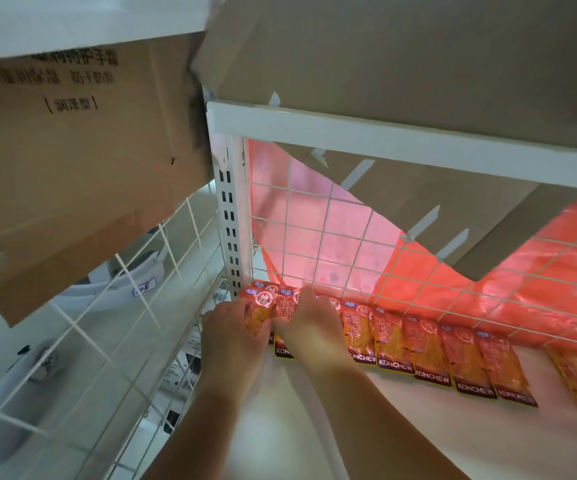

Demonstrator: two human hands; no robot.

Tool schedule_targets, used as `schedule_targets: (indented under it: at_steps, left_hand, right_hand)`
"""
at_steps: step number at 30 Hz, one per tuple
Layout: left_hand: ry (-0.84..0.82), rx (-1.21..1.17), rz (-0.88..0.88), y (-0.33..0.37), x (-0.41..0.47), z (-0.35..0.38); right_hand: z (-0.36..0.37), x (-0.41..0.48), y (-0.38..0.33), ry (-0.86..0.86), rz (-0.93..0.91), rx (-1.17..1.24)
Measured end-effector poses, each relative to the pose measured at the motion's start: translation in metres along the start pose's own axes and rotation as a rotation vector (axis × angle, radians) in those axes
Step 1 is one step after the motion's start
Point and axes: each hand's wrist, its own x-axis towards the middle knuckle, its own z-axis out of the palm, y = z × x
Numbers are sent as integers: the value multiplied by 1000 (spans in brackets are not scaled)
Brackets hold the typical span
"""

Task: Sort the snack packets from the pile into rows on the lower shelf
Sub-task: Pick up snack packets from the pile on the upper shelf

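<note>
- The left hand (235, 329) grips the end packet (258, 313) at the far left corner of the lower shelf (401, 427), fingers curled round its edge.
- The right hand (309, 323) lies over the neighbouring packets, just beside the left hand; I cannot tell whether it pinches or presses.
- The row of packets (429, 348) runs rightward, overlapping, along the wire grid (349, 237).
- A red bag (540, 282) hangs behind the grid.

1. Before you, the orange-red snack packets (429, 348) are glossy plastic film.
2. The white wire grid (320, 233) behind them looks like smooth painted metal.
3. The brown box (72, 140) at your upper left is matt cardboard.
4. The red sheet (540, 282) is thin, shiny plastic.
</note>
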Motion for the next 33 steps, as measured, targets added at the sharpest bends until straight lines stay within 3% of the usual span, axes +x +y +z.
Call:
schedule_targets:
  at_steps: [16,33]
  left_hand:
    - [49,66,-8,-1,5,10]
    - [62,83,-62,1,1,9]
  right_hand:
    - [5,12,3,-46,33,-92]
    - [3,7,10,-1,-99,-66]
